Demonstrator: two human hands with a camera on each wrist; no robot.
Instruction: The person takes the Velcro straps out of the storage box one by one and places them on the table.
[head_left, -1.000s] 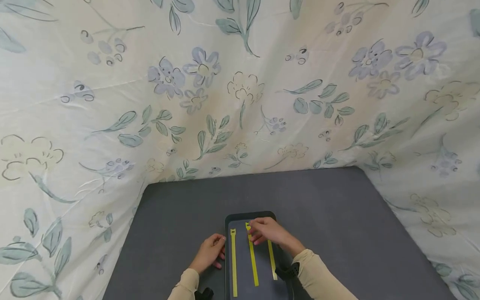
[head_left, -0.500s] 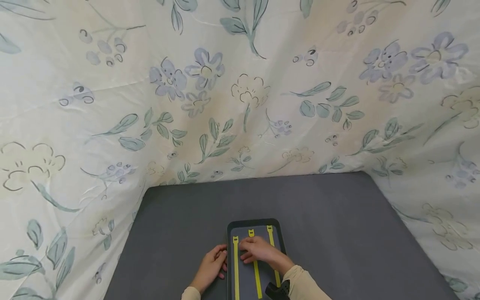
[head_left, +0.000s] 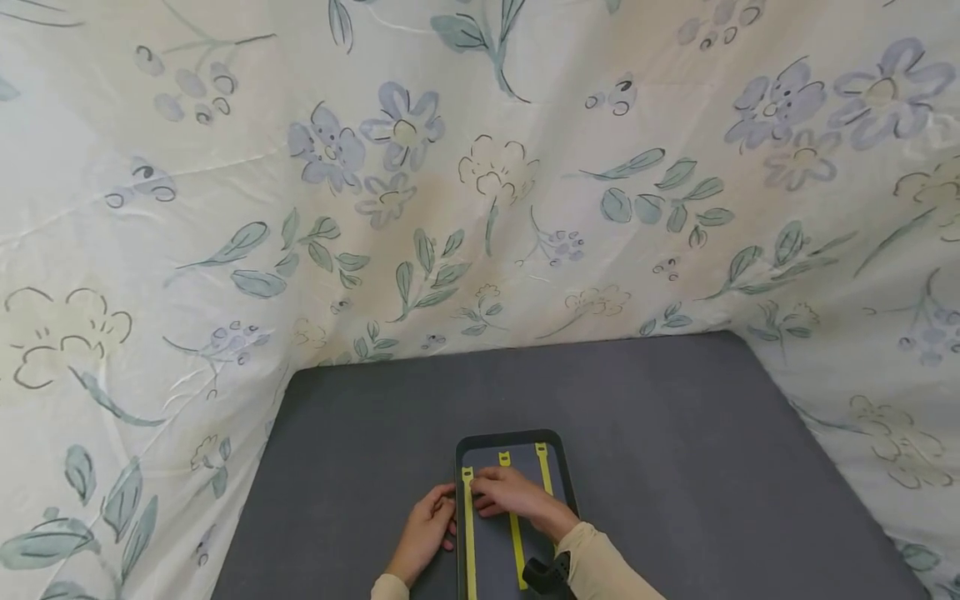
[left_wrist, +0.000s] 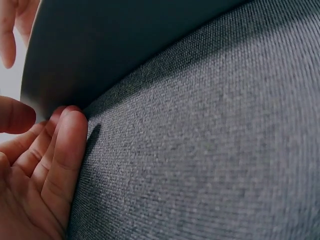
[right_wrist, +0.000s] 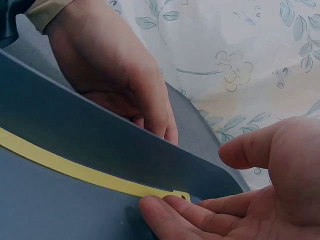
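A dark shallow tray (head_left: pixel 517 437) holds three yellow cable straps with slotted heads: a left strap (head_left: pixel 469 542), a middle strap (head_left: pixel 517 546) and a right strap (head_left: pixel 546 473). Over the tray, my right hand (head_left: pixel 513 492) has its fingertips at the left strap's head; in the right wrist view they touch that strap (right_wrist: pixel 85 172), thumb held apart. The right hand covers part of the middle strap. Outside the left wall, my left hand (head_left: pixel 425 533) rests with fingertips against the tray wall (left_wrist: pixel 125 40), holding nothing visible.
The tray lies on a dark grey table (head_left: pixel 645 442). A floral curtain (head_left: pixel 420 275) hangs behind and along both sides of it. A black band (head_left: pixel 546 575) sits on my right wrist, above the tray.
My right hand has moved left, from the middle strap's head to the left strap's head. My left hand stays beside the tray. The head view has shifted slightly.
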